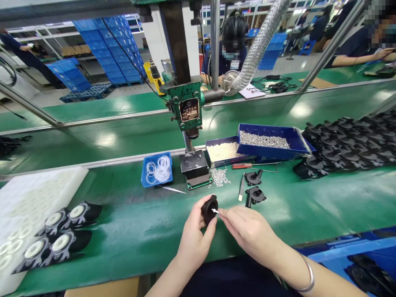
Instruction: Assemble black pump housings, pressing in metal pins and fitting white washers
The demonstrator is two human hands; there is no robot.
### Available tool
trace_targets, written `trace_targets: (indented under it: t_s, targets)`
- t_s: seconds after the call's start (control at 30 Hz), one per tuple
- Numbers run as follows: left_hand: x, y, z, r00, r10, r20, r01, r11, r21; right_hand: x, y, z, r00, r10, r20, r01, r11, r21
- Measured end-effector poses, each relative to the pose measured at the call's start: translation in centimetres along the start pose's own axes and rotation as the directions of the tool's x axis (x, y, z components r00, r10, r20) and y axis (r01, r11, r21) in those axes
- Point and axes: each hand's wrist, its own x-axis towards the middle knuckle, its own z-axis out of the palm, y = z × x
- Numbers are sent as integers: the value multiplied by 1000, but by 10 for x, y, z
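Observation:
My left hand (pixel 197 231) grips a black round plastic housing (pixel 209 209), its hollow side turned toward my right. With thumb and fingers pinched, my right hand (pixel 247 225) holds a small pale pin (pixel 215 211) at the mouth of that housing; whether its tip touches the inside I cannot tell. Just beyond my right hand lie two black pump covers (pixel 256 194) and a pair of tweezers (pixel 241 187). A scatter of tiny white rings (pixel 220 176) rests on the green bench (pixel 133 231) ahead of my hands.
A green bench press (pixel 193 165) stands ahead. Beside it are a blue tray of white rings (pixel 157 169), a bin of metal pins (pixel 264 138), a bin of cream parts (pixel 224 150) and a red-handled screwdriver (pixel 243 166). Black housings (pixel 349 144) crowd the right; others (pixel 63 243) sit left.

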Motion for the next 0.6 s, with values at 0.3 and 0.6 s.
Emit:
trace_targets:
  t_s: [0.3, 0.6]
  targets:
    - [4, -7, -9, 937, 316, 150, -348, 800, 488, 7, 5, 15, 969, 194, 154, -239, 898, 371]
    - [-12, 19, -45, 910, 284, 303, -410, 732, 545, 7, 21, 20, 596, 199, 778, -707, -331, 625]
